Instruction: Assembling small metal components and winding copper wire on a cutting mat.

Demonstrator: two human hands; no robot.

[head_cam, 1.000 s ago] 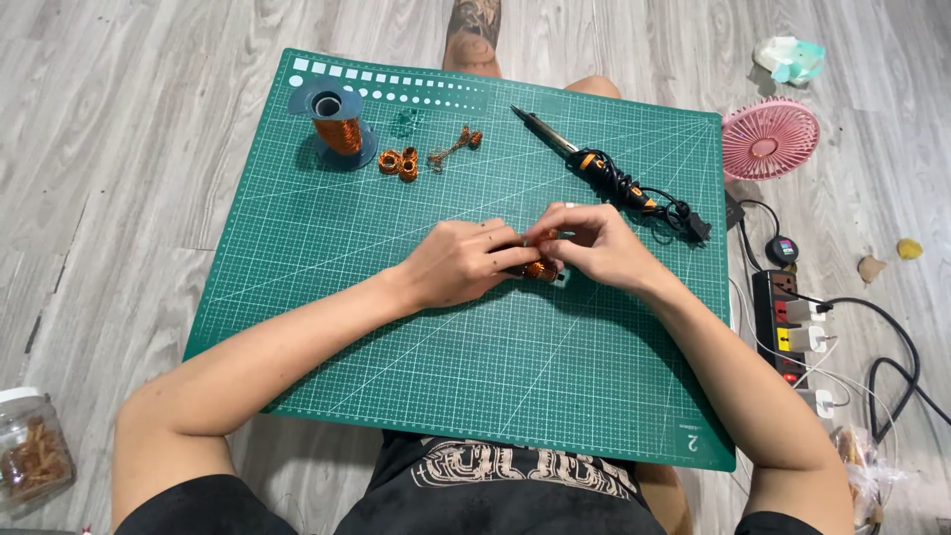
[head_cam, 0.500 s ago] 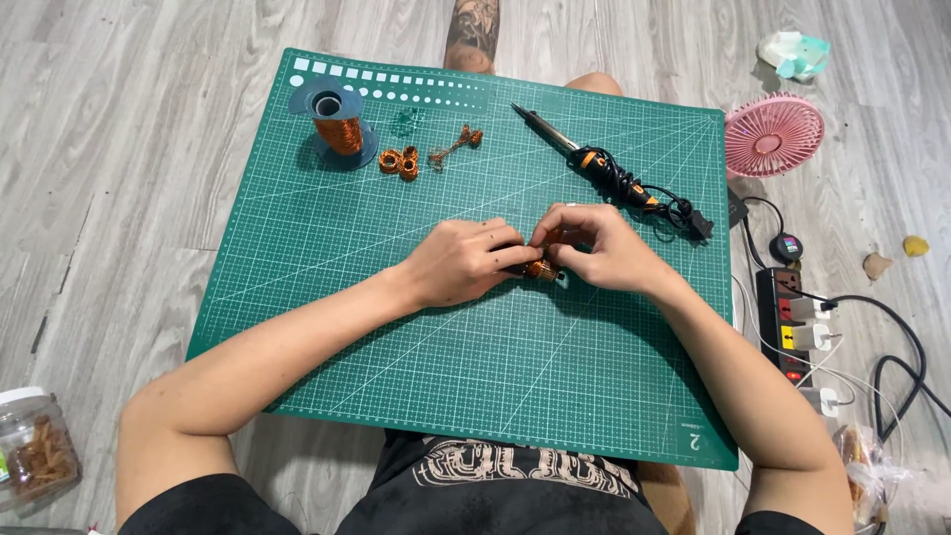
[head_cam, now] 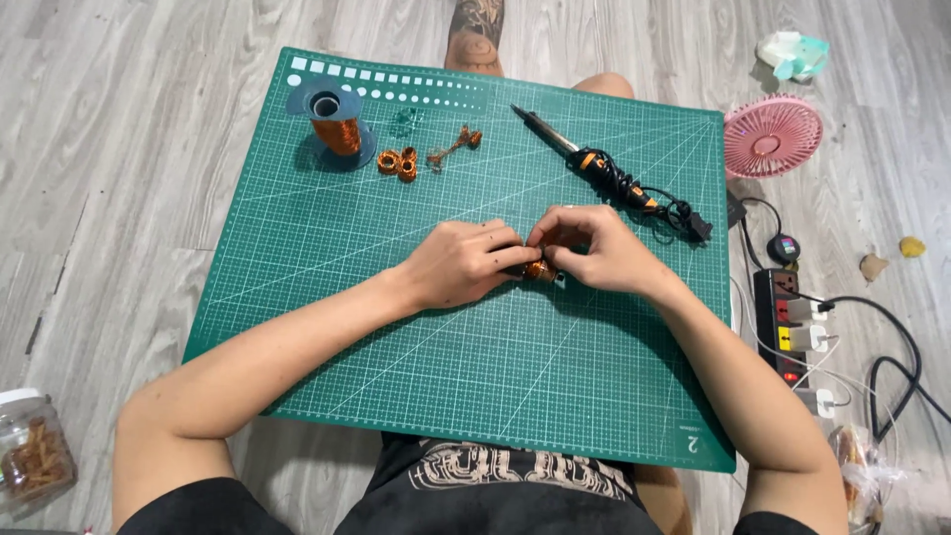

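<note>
My left hand (head_cam: 461, 263) and my right hand (head_cam: 594, 250) meet over the middle of a green cutting mat (head_cam: 327, 258). Between their fingertips they pinch a small copper wire coil (head_cam: 538, 269), mostly hidden by the fingers. At the mat's far left stands a spool of copper wire (head_cam: 334, 122) on a blue base. Beside it lie two small wound coils (head_cam: 397, 161) and a twisted copper piece (head_cam: 452, 148). A soldering iron (head_cam: 594, 163) with its coiled black cord lies at the far right of the mat.
A pink fan (head_cam: 773, 135) lies on the wooden floor right of the mat. A black power strip (head_cam: 788, 322) with plugs and cables sits near my right forearm. A clear jar (head_cam: 32, 458) stands at bottom left. My knees edge the mat.
Both hands stay together on the small coil; the fingers have shifted slightly around it. Nothing else on the mat has moved.
</note>
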